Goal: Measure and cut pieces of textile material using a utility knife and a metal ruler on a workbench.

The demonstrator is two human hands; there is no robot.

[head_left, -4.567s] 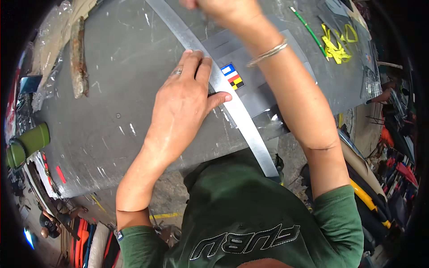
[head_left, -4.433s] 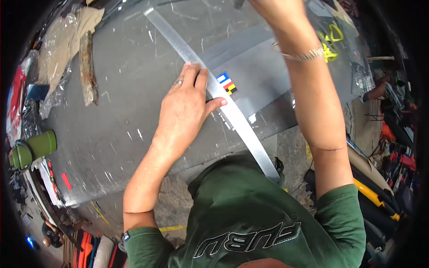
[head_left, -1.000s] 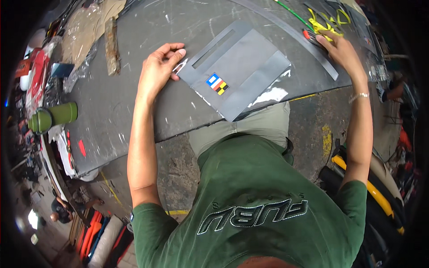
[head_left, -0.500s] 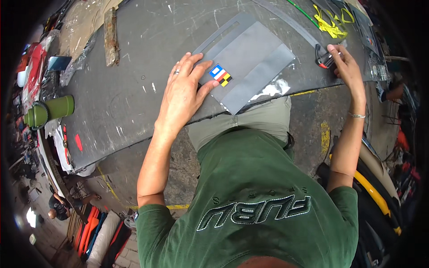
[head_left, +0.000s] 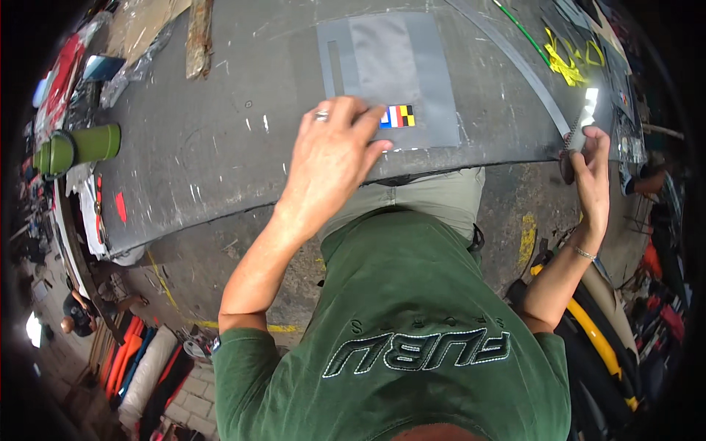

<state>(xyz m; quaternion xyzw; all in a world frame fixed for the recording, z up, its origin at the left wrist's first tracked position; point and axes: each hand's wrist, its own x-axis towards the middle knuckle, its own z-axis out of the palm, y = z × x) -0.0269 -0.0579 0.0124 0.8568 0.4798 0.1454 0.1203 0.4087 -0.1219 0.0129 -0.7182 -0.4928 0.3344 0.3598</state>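
Note:
A flat grey fabric panel point(head_left: 386, 59) lies on the dark table, with a long slot near its left side. Near its front edge is a small patch point(head_left: 401, 116) in blue, white, red, and black and yellow checks. My left hand point(head_left: 334, 140) rests over the panel's near left corner. Its fingers are bent, the index finger reaches the patch's left end, and the thumb stands apart. At the table's right edge my right hand point(head_left: 594, 165) grips a dark tool with a shiny part point(head_left: 586, 121). Glare and blur hide its exact kind.
A grey strip point(head_left: 518, 62), a green rod point(head_left: 522, 33) and yellow straps point(head_left: 566, 62) lie at the far right. A rough wooden stick point(head_left: 198, 40) lies far left. A green bottle point(head_left: 88, 143) lies at the left edge. Fabric rolls point(head_left: 151, 367) stand lower left.
The panel has turned so its sides run nearly straight away from me. My left hand has shifted right with fingers more bent. My right hand moved nearer and right, turning the tool so its shiny part points up.

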